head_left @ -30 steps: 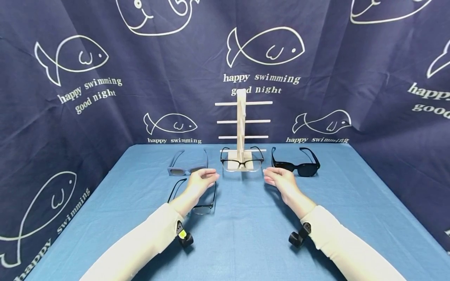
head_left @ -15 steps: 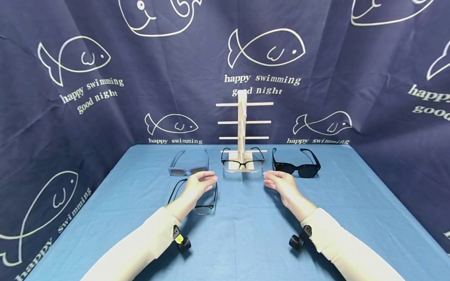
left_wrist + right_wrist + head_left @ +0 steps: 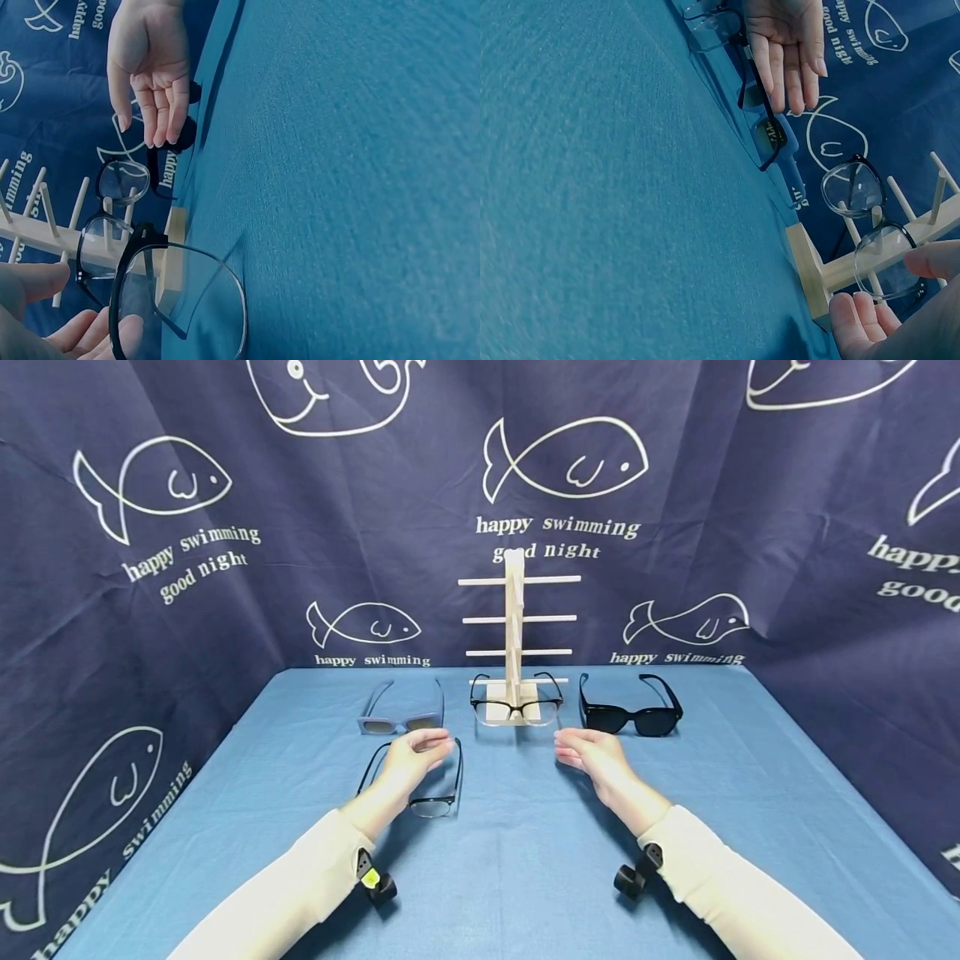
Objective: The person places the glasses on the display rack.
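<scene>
Both your hands released, thumbs apart from fingers, nothing held. Black-rimmed clear glasses (image 3: 517, 707) sit low on the wooden stand (image 3: 513, 618), beyond your hands and between them. Your left hand (image 3: 408, 766) is above a second dark-framed pair (image 3: 431, 807) on the blue cloth (image 3: 517, 860); blue sunglasses (image 3: 380, 726) just past its fingers. Black sunglasses (image 3: 632, 718) beyond your right hand (image 3: 606, 766), to its right.
</scene>
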The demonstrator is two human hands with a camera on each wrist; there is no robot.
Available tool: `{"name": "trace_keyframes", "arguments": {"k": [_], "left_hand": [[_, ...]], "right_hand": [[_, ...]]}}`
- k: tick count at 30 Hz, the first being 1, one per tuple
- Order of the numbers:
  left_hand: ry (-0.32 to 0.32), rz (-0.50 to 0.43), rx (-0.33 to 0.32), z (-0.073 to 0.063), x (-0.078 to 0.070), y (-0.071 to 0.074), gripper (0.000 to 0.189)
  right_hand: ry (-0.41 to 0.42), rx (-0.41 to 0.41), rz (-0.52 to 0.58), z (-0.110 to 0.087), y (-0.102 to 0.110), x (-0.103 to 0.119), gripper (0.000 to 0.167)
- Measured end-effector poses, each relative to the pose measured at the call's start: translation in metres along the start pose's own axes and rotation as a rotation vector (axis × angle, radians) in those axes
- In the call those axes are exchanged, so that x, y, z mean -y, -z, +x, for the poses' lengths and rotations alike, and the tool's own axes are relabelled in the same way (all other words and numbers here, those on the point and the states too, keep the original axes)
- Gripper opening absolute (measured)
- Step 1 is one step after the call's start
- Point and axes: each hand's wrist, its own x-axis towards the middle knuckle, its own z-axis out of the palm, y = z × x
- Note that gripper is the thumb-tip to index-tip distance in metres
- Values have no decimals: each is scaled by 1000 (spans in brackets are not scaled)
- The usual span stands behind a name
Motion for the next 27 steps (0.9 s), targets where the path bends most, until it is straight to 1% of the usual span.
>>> {"name": "trace_keyframes", "arguments": {"k": [3, 6, 10, 16, 21, 27], "left_hand": [[-17, 18, -6, -2, 1, 3, 36], [-42, 64, -15, -5, 1, 7, 34], [-58, 104, -23, -8, 2, 13, 35], [-71, 101, -35, -9, 4, 22, 37], [-85, 87, -46, -9, 3, 29, 36], [-72, 102, -61, -13, 2, 37, 36]], "right_hand": [[9, 7, -4, -1, -2, -1, 49], [11, 10, -11, -2, -5, -2, 47], [10, 17, -22, -3, -9, -4, 47], [-6, 26, -33, -3, -13, -6, 48], [-15, 30, -42, -4, -15, -7, 48], [-3, 33, -46, -6, -19, -9, 47]]}}
